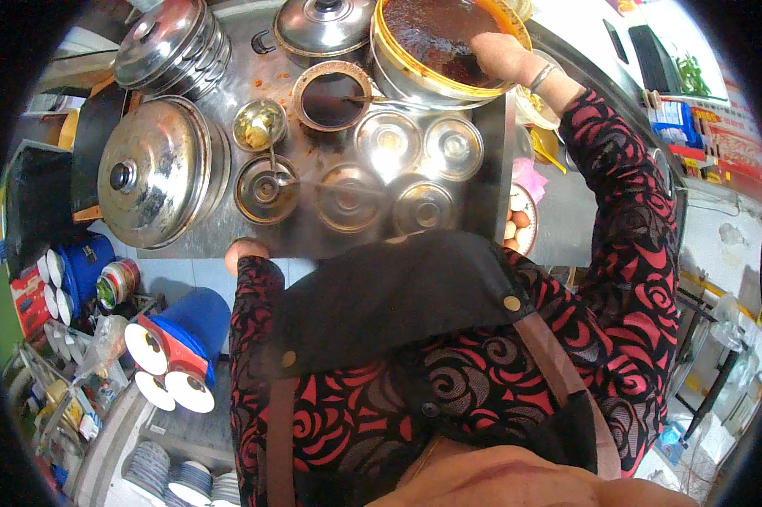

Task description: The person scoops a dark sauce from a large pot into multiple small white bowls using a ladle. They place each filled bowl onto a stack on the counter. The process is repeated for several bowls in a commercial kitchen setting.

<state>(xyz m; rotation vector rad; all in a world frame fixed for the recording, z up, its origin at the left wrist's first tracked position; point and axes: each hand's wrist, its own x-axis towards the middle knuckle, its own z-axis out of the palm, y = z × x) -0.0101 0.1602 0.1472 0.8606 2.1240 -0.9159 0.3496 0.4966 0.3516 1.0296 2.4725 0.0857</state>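
My right hand point(501, 56) reaches over a large metal pot point(428, 92) of dark reddish-brown liquid point(428, 32). Its fingers point down inside the yellow-stained rim; whatever they may hold is hidden. My left hand point(246, 251) is at the front edge of the steel counter point(184, 244), partly covered by its sleeve, with fingers not clearly visible. Left of the pot stands a smaller container point(333, 71) of dark liquid with a utensil handle across its rim. A bowl of yellowish-green food point(257, 123) holds a spoon point(272, 152), its other end above a round metal lid point(264, 193).
Several round metal lids or recesses point(349, 196) lie along the counter. Big lidded steel pots point(150, 171) stand at the left, with a stacked pot point(172, 54) behind. A plate of eggs point(520, 222) and a yellow spoon point(549, 152) are at the right. Blue buckets point(197, 317) sit below left.
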